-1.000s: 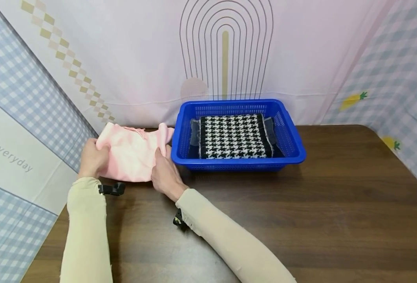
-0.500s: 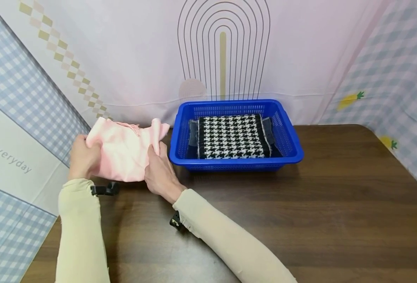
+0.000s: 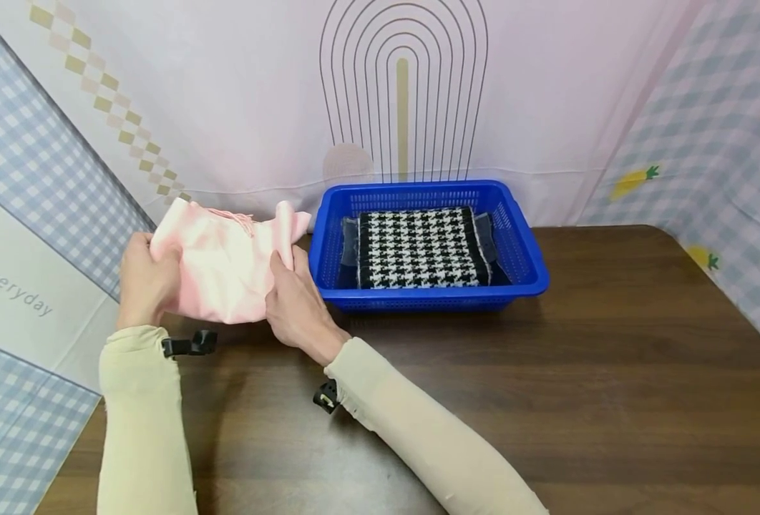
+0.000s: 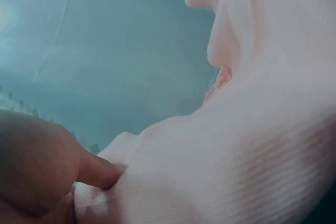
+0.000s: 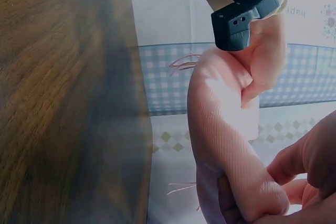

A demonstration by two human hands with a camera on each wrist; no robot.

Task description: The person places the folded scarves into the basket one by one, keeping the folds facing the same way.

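Note:
A folded pale pink scarf (image 3: 222, 261) with a tasselled fringe (image 3: 241, 220) is held up at the back left, between both hands. My left hand (image 3: 148, 277) grips its left side, with the thumb pressed on the fabric in the left wrist view. On the opposite side, my right hand (image 3: 299, 304) pinches a rolled edge of the scarf, close to the basket. Seen from the right wrist, the scarf (image 5: 226, 124) spans both hands, its folded layers bulging downward above the table. Some fingers behind the fabric are hidden.
A blue plastic basket (image 3: 438, 294) stands just right of the scarf. Inside lies a folded black-and-white houndstooth cloth (image 3: 421, 247) over dark fabric (image 3: 486, 237). A printed curtain (image 3: 245, 100) hangs along the back and sides of the brown wooden table (image 3: 612, 357).
Both hands have moved slightly left and upward with the pink scarf, keeping their hold on it. The basket's contents look the same.

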